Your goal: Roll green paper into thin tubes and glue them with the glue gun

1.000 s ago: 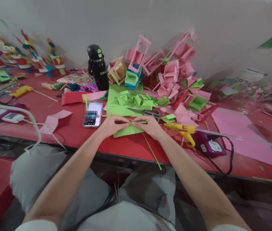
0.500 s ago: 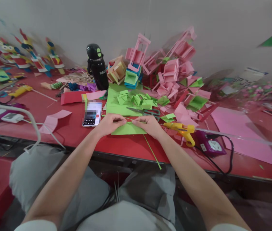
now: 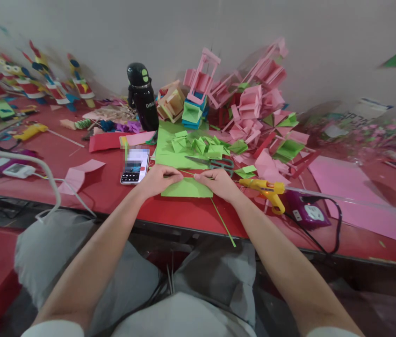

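Observation:
A flat piece of green paper (image 3: 185, 188) lies on the red table (image 3: 190, 213) near its front edge. My left hand (image 3: 157, 179) pinches the paper's far left edge with closed fingers. My right hand (image 3: 219, 182) pinches the far right edge the same way. A thin stick runs along the edge between the two hands. A narrow green paper strip (image 3: 223, 222) trails from under the paper over the table's front edge.
A phone (image 3: 135, 165) lies left of my left hand. Scissors (image 3: 214, 163) rest behind the paper on green sheets. A yellow glue gun (image 3: 266, 190) and a purple power socket (image 3: 308, 213) sit at the right. A black bottle (image 3: 142, 98) and piles of folded pink and green paper stand behind.
The green paper has gone from tilted to lying flat and square on the table. Both hands shifted slightly away from me and stay pinched on its far edge.

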Action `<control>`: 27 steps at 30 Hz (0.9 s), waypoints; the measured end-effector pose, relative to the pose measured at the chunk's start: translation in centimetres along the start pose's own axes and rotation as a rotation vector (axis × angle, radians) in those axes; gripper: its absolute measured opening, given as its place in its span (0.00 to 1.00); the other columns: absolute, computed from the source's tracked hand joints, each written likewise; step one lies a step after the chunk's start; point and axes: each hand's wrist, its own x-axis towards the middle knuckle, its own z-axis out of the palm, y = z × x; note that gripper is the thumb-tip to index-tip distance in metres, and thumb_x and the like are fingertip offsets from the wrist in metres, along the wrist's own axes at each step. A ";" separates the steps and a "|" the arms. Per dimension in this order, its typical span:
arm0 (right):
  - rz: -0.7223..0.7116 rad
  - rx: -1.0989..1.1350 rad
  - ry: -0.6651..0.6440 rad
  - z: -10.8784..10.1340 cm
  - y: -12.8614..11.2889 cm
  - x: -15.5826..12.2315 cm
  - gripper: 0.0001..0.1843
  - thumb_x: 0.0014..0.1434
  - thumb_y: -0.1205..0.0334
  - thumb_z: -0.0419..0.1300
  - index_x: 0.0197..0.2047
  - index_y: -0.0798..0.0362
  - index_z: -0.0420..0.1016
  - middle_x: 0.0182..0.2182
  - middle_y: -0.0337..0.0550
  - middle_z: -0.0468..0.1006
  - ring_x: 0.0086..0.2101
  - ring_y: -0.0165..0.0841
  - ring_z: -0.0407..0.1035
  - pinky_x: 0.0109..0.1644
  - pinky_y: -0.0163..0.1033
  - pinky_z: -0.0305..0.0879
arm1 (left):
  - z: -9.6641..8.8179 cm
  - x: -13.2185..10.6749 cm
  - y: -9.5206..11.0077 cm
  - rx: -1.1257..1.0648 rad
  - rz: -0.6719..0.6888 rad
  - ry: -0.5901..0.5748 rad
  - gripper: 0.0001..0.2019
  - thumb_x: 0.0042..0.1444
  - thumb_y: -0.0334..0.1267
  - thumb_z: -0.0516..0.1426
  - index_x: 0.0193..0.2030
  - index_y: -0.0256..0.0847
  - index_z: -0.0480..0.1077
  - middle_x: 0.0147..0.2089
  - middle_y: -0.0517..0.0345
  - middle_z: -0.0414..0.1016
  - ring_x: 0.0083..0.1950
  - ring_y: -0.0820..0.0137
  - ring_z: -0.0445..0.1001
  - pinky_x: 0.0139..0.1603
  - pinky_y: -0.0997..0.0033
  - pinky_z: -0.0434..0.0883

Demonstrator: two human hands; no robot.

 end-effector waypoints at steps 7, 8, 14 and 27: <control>0.024 0.007 -0.001 0.2 -0.4 -0.2 0.29 0.54 0.35 0.62 0.31 0.56 0.82 0.20 0.38 0.71 0.24 0.30 0.62 0.27 0.35 0.56 | 0.3 -0.2 0.6 0.050 0.027 0.019 0.11 0.60 0.45 0.60 0.36 0.40 0.80 0.37 0.55 0.83 0.40 0.66 0.78 0.42 0.68 0.70; 0.022 0.011 -0.005 0.2 -0.4 -0.1 0.29 0.54 0.35 0.62 0.32 0.56 0.82 0.20 0.38 0.71 0.24 0.30 0.63 0.27 0.35 0.56 | 0.3 -0.2 0.7 0.058 0.031 0.019 0.11 0.60 0.44 0.59 0.36 0.40 0.79 0.37 0.55 0.83 0.40 0.66 0.78 0.42 0.68 0.70; 0.009 0.045 -0.015 0.3 -0.3 -0.1 0.28 0.55 0.35 0.62 0.34 0.55 0.83 0.22 0.39 0.75 0.25 0.30 0.66 0.28 0.35 0.59 | 0.6 -0.3 0.9 -0.002 0.044 -0.018 0.11 0.58 0.45 0.61 0.36 0.40 0.80 0.37 0.55 0.83 0.39 0.66 0.77 0.40 0.69 0.70; -0.014 0.113 -0.022 0.3 -0.3 0.1 0.20 0.53 0.43 0.68 0.37 0.51 0.86 0.32 0.42 0.84 0.31 0.33 0.74 0.35 0.36 0.68 | 0.4 -0.3 0.4 -0.079 0.013 -0.049 0.13 0.57 0.48 0.62 0.39 0.40 0.81 0.37 0.53 0.82 0.37 0.67 0.77 0.37 0.70 0.70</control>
